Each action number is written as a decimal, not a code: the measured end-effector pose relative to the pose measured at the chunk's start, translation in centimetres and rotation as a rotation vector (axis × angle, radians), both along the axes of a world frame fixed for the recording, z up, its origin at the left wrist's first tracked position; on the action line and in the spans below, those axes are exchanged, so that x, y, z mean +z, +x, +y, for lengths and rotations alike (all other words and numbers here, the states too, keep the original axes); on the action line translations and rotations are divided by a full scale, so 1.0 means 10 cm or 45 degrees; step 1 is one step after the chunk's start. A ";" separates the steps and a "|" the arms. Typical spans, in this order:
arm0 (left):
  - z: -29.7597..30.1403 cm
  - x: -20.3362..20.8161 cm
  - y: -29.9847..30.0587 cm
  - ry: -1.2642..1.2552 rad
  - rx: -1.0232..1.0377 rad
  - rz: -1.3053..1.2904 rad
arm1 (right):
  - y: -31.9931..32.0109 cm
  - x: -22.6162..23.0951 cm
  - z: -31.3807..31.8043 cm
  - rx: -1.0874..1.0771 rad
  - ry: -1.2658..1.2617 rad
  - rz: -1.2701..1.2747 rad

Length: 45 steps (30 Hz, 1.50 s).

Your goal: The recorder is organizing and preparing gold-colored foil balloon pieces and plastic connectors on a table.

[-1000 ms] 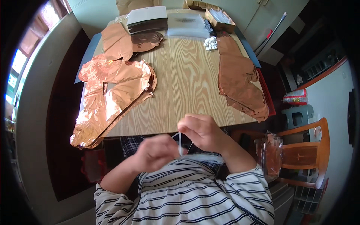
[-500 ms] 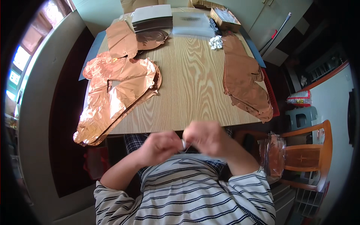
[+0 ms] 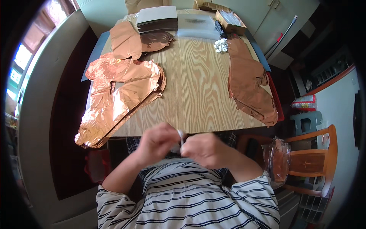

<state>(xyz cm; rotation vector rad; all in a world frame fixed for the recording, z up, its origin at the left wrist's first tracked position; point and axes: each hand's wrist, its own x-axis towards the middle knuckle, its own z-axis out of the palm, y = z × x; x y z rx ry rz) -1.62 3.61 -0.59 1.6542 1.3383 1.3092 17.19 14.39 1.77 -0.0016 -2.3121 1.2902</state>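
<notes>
Over my lap, just off the table's front edge, my left hand pinches a small white coil of string at its fingertips. A pale strand runs down from it to my right hand, whose fingers are curled closed around that end. Both hands are partly smeared by motion, and the finger details are hard to make out. A cluster of small white coils lies at the far right of the table, similar in colour and size to the held one.
Flat copper foil balloons lie in a stack at left, with more foil behind, and in another stack at right. Far back are a pile of cards, clear plastic sheets and an open carton. A wooden chair stands at right.
My left hand has risen slightly and my right hand has lowered. The white coil now sits higher, with a strand stretched between the hands. The things on the table have stayed put.
</notes>
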 end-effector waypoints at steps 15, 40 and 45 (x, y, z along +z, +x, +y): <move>0.01 0.05 0.05 0.018 0.127 -0.276 | 0.00 -0.24 0.07 0.010 0.052 -0.035; -0.08 0.08 0.17 -0.061 -0.046 -0.305 | -0.08 -0.11 0.25 -0.131 -0.088 -0.077; -0.04 -0.09 0.19 -0.014 0.145 -0.192 | -0.05 -0.03 0.15 -0.065 0.014 -0.029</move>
